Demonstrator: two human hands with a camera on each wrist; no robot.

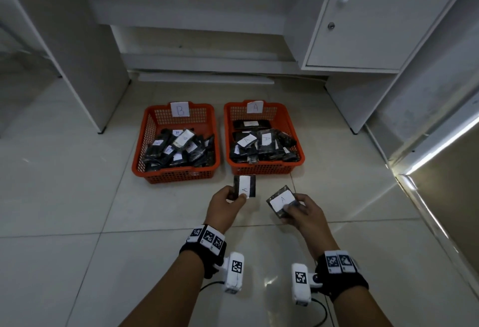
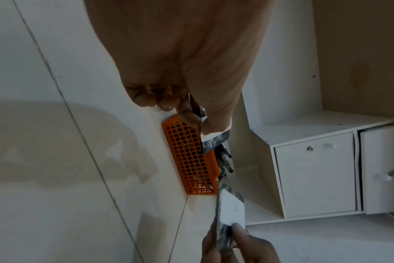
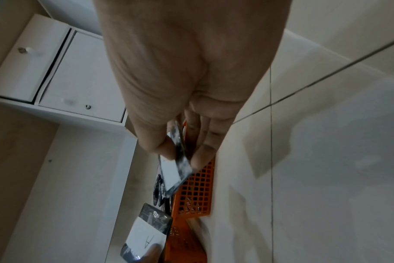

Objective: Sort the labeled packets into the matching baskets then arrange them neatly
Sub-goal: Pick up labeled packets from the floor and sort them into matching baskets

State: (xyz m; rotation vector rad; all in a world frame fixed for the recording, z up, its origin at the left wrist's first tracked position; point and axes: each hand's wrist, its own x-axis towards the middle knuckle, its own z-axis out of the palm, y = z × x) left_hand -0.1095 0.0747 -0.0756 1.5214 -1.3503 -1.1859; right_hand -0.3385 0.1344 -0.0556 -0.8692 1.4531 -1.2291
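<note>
Each of the hands pinches an A-labelled packet, left hand point(image 1: 226, 203) on one packet point(image 1: 244, 186), right hand point(image 1: 300, 212) on another point(image 1: 281, 201), just before basket A point(image 1: 263, 168), so the sorting step likely calls for dropping both there.

The floor point(image 1: 64, 197) is pale glossy tile with thin dark joints. At the far side stands a white desk point(image 1: 181, 2), its cupboard door point(image 1: 375, 23) at the right carrying 1 round knob. Bright light streaks along the right wall point(image 1: 440, 145).
</note>
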